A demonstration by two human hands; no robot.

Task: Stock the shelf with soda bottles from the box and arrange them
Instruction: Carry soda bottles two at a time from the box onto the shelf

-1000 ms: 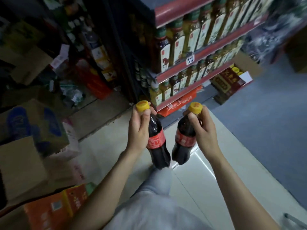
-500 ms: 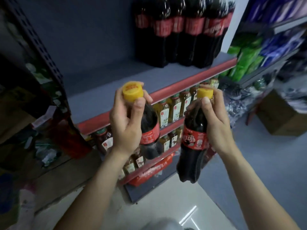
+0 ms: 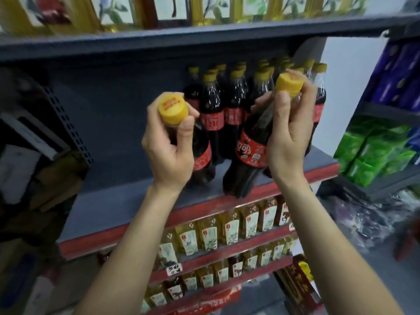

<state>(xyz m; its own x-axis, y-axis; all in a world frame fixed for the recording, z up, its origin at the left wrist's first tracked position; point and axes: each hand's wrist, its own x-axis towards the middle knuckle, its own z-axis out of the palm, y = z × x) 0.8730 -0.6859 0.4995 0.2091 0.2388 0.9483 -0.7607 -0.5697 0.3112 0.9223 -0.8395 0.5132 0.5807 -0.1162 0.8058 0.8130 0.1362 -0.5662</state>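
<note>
Holding: two soda bottles, one in each hand, raised in front of the grey shelf [image 3: 127,201] at mid frame.
Left hand [image 3: 168,153]: fingers and thumb curl round the neck of the left bottle [image 3: 202,153], just under its yellow cap [image 3: 173,109]; the base appears to rest on the shelf board, though the hand hides part of it.
Right hand [image 3: 288,142]: fingers wrap the neck and shoulder of the right bottle [image 3: 247,155], which tilts with its cap toward the upper right and its base over the red front edge of the shelf.
Bottle look: clear plastic filled with dark cola, red label band with white lettering, ribbed yellow cap; the left cap carries red print too small to read.
Shelf contents: a cluster of matching stocked bottles [image 3: 229,105] stands upright at the back right of the board, behind both hands; the left part of the board is bare grey.
Lower shelves: rows of yellow oil bottles [image 3: 227,230] with pale labels, below centre.
Right of frame: green packets [image 3: 375,151] on a neighbouring rack.
</note>
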